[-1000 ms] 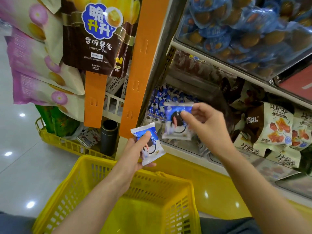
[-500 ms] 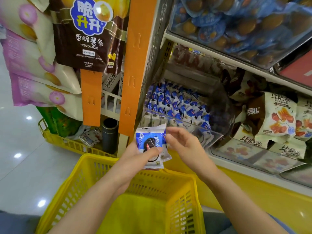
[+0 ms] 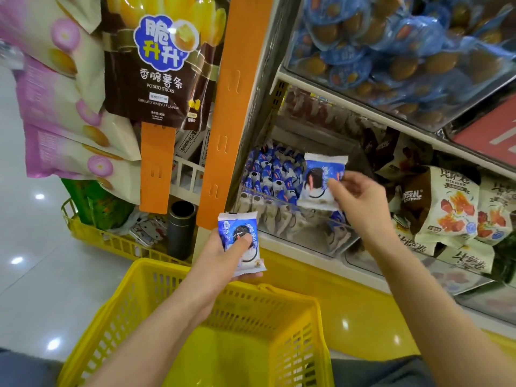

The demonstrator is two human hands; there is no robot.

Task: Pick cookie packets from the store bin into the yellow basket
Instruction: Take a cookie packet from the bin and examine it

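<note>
One cookie packet (image 3: 234, 227) gripped in each hand (image 3: 223, 258).

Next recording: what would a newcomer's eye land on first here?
Two blue-and-white cookie packets: the left hand grips the lower packet near the far rim of the yellow basket, the right hand pinches the upper packet in front of the clear store bin. A big brown potato-sticks bag hangs upper left.

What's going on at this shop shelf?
A person is collecting snacks. The left hand grips a blue-and-white cookie packet by the far rim of the yellow plastic basket. The right hand pinches another packet over the clear shelf bin full of them. Neither packet is in the basket yet.
</note>
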